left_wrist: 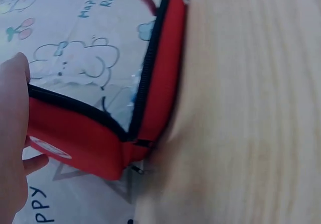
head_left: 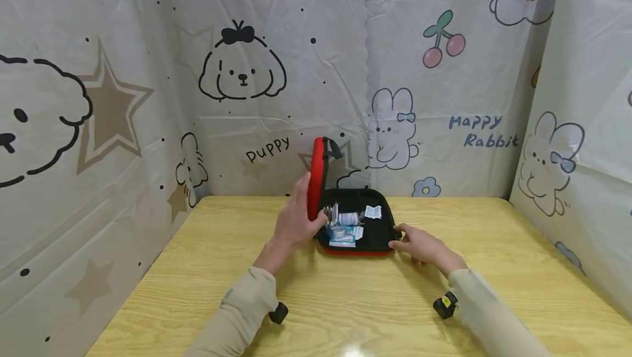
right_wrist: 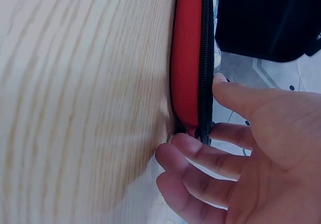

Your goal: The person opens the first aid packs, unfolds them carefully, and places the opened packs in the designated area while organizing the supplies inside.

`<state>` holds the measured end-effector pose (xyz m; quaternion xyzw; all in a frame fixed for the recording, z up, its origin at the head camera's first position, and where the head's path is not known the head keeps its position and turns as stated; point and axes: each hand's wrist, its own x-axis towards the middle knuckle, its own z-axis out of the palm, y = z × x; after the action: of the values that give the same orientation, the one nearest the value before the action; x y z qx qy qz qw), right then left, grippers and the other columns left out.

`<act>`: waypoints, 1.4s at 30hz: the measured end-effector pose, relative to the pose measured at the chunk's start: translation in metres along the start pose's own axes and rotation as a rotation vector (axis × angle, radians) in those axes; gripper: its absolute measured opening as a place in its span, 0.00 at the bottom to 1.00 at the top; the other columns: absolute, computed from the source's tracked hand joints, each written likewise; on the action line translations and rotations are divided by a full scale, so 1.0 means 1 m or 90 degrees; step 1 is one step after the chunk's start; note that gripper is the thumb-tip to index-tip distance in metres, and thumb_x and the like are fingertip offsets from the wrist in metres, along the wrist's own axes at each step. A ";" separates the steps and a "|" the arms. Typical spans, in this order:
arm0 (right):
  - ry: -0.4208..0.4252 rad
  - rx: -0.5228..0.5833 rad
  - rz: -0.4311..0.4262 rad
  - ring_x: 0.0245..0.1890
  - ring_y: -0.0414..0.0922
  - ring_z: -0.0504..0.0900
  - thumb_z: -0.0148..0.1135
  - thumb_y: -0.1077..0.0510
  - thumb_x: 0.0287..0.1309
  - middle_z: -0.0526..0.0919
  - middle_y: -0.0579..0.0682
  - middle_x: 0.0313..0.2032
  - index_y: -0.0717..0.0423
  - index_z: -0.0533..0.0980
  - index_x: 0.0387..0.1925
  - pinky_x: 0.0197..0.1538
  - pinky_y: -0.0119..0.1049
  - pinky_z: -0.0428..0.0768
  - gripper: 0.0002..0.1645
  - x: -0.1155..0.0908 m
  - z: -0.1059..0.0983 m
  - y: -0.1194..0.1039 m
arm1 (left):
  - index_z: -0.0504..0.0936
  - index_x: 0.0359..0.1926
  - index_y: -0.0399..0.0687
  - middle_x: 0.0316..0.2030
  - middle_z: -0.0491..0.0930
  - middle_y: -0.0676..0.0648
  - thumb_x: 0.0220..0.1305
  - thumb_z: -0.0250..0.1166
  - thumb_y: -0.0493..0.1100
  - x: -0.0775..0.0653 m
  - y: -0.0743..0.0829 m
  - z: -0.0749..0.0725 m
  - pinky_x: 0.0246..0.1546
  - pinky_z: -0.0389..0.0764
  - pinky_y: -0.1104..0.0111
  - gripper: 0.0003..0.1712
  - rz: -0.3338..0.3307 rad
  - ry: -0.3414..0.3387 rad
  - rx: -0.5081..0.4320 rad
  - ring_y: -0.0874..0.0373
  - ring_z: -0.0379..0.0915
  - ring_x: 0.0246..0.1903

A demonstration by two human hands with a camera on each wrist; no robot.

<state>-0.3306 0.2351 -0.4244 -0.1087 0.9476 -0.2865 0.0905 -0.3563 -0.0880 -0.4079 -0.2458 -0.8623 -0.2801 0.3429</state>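
Note:
A red zip case [head_left: 355, 252] with a black lining lies unzipped on the table, its lid [head_left: 316, 181] standing upright on the left side. My left hand [head_left: 294, 217] grips the lid, thumb at the inner edge and fingers along the red outside. A white oval print shows on the lid [left_wrist: 75, 138] in the left wrist view. With thumb and fingers, my right hand [head_left: 419, 244] holds the rim at the case's front right corner. Inside lie a white roll in clear wrap [head_left: 348, 218], blue-and-white packets [head_left: 342, 236] and a small white packet [head_left: 373, 212].
The case stands on a light wooden table [head_left: 345, 302] near its back edge. Printed cloth [head_left: 321, 72] hangs behind and at both sides. A black strap [head_left: 333, 149] sticks out from the lid's top.

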 end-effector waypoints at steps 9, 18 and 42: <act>-0.002 0.011 0.013 0.23 0.46 0.77 0.60 0.47 0.68 0.80 0.54 0.40 0.63 0.61 0.71 0.24 0.41 0.79 0.39 -0.001 0.002 0.000 | 0.57 0.75 0.53 0.75 0.55 0.47 0.61 0.64 0.47 0.005 -0.022 -0.028 0.60 0.75 0.48 0.43 -0.102 0.128 -0.079 0.47 0.62 0.69; -0.005 0.014 0.010 0.22 0.46 0.78 0.60 0.45 0.67 0.78 0.53 0.36 0.63 0.61 0.69 0.23 0.41 0.80 0.39 0.001 -0.001 -0.001 | 0.67 0.67 0.48 0.63 0.65 0.40 0.67 0.59 0.48 -0.010 -0.065 -0.062 0.52 0.72 0.47 0.29 -0.397 0.095 -0.112 0.40 0.70 0.55; -0.011 0.041 0.022 0.24 0.46 0.78 0.61 0.45 0.66 0.79 0.53 0.37 0.60 0.61 0.70 0.24 0.41 0.80 0.40 0.000 -0.001 0.002 | 0.75 0.59 0.36 0.53 0.70 0.30 0.67 0.59 0.50 -0.029 -0.085 -0.071 0.51 0.70 0.41 0.26 -0.395 -0.266 0.233 0.32 0.68 0.52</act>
<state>-0.3308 0.2377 -0.4245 -0.0916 0.9387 -0.3145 0.1072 -0.3576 -0.2028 -0.4126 0.0391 -0.9821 -0.1560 0.0981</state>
